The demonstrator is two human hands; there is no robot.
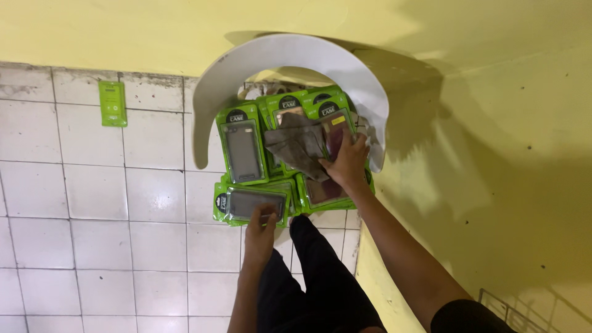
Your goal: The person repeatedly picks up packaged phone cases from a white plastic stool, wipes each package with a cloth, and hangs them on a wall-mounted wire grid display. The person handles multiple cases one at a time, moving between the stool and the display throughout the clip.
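Several green packaged phone cases (243, 151) lie in a pile on the white tiled floor, partly under a curved white rim. My right hand (348, 163) presses a crumpled grey-brown cloth (299, 145) onto the packages at the right of the pile. My left hand (262, 228) grips the near edge of a green package (246, 202) lying flat at the front left. My black-clad leg reaches toward the pile between my arms.
A curved white rim (290, 52) arches over the pile against a yellow wall (493, 123). One single green package (112, 103) lies apart at the far left, at the foot of the wall. White floor tiles (92, 234) spread to the left.
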